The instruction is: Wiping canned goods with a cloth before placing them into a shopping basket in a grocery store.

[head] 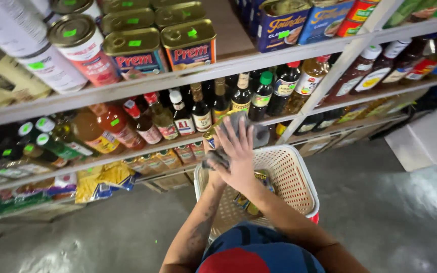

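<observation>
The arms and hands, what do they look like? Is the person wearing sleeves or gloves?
No gloves and no sleeves show: both forearms are bare from elbow to fingers. The left forearm has dark tattoo markings along it. The right hand has no ring or watch that I can make out. The left hand is mostly hidden behind the right one. Below is a blue and red top.

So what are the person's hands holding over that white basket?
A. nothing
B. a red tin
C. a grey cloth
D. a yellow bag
C: the right hand lies spread over a grey cloth, which is wrapped round something partly hidden, above the white basket; the left hand grips from beneath.
</observation>
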